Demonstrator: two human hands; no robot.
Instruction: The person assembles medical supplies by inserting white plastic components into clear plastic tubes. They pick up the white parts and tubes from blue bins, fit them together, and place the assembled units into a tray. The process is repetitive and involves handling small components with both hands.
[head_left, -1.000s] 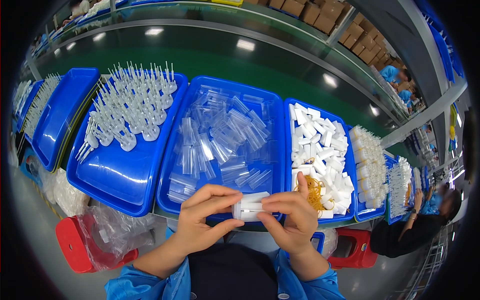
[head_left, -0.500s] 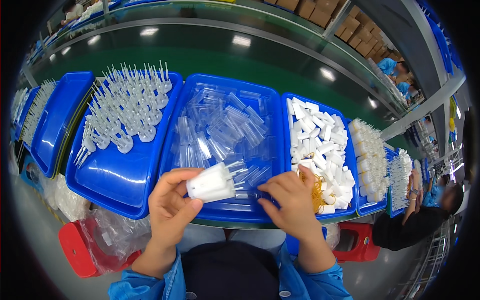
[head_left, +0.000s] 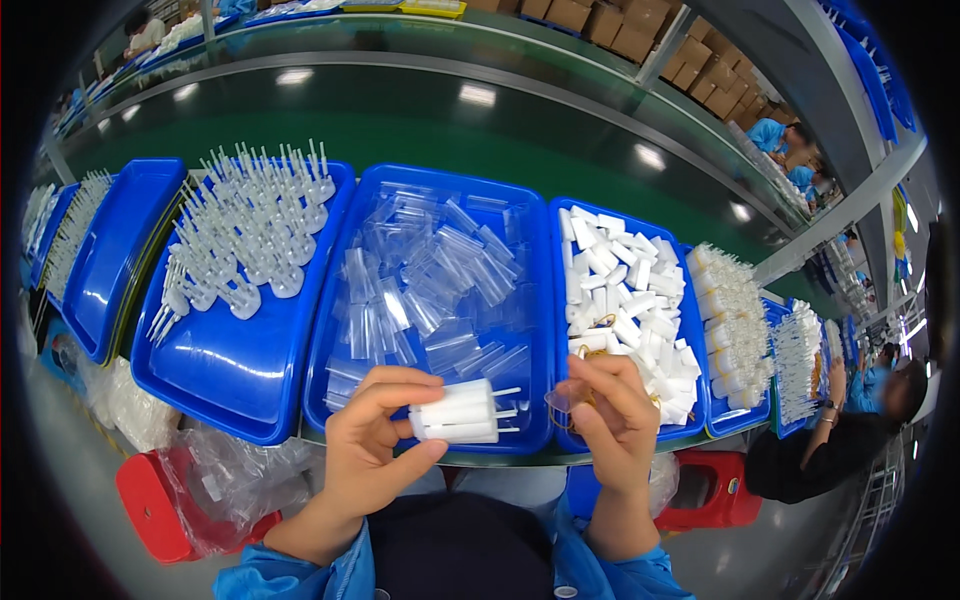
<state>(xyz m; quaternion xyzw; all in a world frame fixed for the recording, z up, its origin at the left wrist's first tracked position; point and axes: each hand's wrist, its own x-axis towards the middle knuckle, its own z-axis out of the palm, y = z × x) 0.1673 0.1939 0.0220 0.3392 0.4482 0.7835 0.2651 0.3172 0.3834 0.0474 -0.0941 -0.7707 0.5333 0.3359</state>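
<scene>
My left hand (head_left: 372, 450) is closed round a white bundle of foam-like cylinders (head_left: 455, 413), with thin translucent pins sticking out of its right end. A short distance to the right, my right hand (head_left: 622, 415) pinches a small clear plastic sleeve (head_left: 568, 395) between thumb and fingers. The two hands are apart, both over the front edges of the trays. Below the left hand's bundle lies a blue tray (head_left: 545, 300) of loose clear plastic sleeves (head_left: 465, 260). Thin yellow rubber bands (head_left: 565, 425) show beside my right hand, partly hidden by it.
White foam-like blocks (head_left: 630, 285) fill a blue tray on the right, with trays of pinned parts (head_left: 730, 325) beyond. On the left, a blue tray holds upright stemmed parts (head_left: 255, 230). Behind runs a green conveyor belt (head_left: 440, 110). Red stools (head_left: 165, 500) stand below; a co-worker (head_left: 850, 440) sits at right.
My right hand has moved right, away from the bundle, and now shows a clear sleeve in its fingers. My left hand has moved slightly right and down, turning the bundle's pins more level.
</scene>
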